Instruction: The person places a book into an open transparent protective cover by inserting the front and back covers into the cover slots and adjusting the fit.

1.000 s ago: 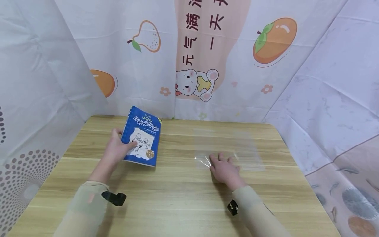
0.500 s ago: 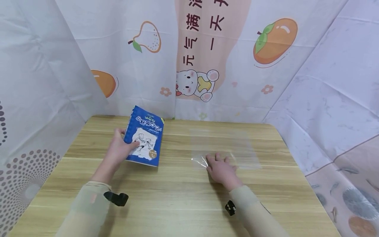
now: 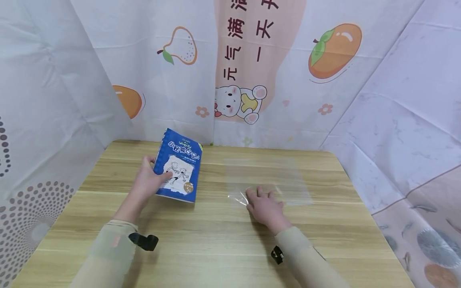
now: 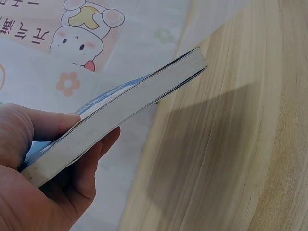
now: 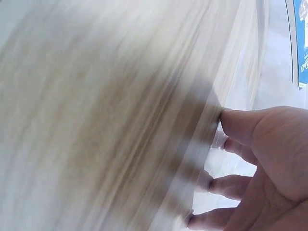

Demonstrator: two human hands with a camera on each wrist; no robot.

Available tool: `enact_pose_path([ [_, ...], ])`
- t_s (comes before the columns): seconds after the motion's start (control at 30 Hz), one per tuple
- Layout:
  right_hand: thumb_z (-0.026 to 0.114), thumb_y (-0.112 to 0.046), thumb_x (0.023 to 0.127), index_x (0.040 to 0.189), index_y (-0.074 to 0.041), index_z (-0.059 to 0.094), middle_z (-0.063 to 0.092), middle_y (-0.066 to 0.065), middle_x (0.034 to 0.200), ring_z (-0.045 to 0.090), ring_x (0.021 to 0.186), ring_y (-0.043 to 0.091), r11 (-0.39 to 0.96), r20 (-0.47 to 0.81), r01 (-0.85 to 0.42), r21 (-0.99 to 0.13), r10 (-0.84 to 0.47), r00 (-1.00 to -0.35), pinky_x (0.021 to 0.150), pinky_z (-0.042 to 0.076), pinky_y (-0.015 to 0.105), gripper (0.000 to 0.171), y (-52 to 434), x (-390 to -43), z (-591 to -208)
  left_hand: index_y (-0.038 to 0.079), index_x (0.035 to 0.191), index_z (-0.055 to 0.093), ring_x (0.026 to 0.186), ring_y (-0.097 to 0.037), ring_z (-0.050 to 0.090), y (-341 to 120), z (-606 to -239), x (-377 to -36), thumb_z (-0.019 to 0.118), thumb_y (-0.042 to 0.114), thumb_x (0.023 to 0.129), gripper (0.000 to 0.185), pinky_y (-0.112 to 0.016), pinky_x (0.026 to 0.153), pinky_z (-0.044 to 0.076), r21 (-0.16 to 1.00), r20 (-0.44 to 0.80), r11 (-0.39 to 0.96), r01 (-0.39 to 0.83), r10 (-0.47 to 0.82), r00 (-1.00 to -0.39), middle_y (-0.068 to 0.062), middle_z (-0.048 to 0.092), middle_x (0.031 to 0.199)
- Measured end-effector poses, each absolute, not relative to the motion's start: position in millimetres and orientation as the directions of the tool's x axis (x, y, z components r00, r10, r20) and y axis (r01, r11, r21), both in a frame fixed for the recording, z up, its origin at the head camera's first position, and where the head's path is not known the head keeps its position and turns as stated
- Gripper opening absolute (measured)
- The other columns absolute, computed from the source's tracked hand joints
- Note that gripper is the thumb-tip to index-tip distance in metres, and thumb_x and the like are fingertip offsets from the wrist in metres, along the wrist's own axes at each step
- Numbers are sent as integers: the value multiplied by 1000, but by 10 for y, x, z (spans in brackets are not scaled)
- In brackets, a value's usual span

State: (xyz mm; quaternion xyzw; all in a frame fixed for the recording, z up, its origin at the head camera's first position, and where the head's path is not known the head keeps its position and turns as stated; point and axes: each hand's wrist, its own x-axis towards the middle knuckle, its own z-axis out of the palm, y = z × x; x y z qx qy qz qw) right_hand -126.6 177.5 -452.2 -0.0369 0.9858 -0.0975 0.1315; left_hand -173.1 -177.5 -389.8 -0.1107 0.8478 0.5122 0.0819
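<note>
Gripping blue book (image 3: pixel 183 154) in left hand (image 3: pixel 147 182), clamping it firmly along its lower left side, with thumb on front cover and other fingers underneath. Holding it tilted, off wooden table (image 3: pixel 216 248), in front of printed cloth (image 3: pixel 273 134); showing page block edge-on in left wrist view, and casting dark shadow (image 4: pixel 207 149) on boards there. Moving right: seeing clear plastic sheet (image 3: pixel 293 180), lying mostly flat on tabletop, well apart from book, wrinkling and glinting at its near left corner. Touching that sheet near its close edge with right hand (image 3: pixel 266 210), spreading fingers apart, not closing round anything; resting fingertips (image 5: pixel 219 186) down low in right wrist view, partly blurring there. Judging step from layout: probably positioning sheet one-handed while supporting book off to the side, not yet bringing the two together. Likely calling next for settling sheet flat, easing out wrinkle at that corner, then steadying film lightly with right fingers, lowering book toward it without dragging or snagging thin edge.
</note>
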Motion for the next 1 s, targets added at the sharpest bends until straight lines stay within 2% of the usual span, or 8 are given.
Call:
enact_pose_path([
  [0.63,60,-42,102,153,-25,47,38,20,160,34,140,60,982,-178,-135,-133,-158,-971,93,38,82,55,1619,-1238,-4564,11,154,15,122,-38,55,-1716,-3880,-1716,68,24,99,77,-52,107,48,863,-251,430,-265,-89,-964,-25,47,142],
  [1.0,58,-49,102,151,-25,49,43,24,156,41,134,62,982,-121,-175,-72,-183,-976,100,41,74,55,1531,-1204,-4620,11,154,16,121,-37,56,-1694,-3872,-1711,68,25,100,77,-51,106,48,866,-248,428,-259,-83,-965,-25,48,140],
])
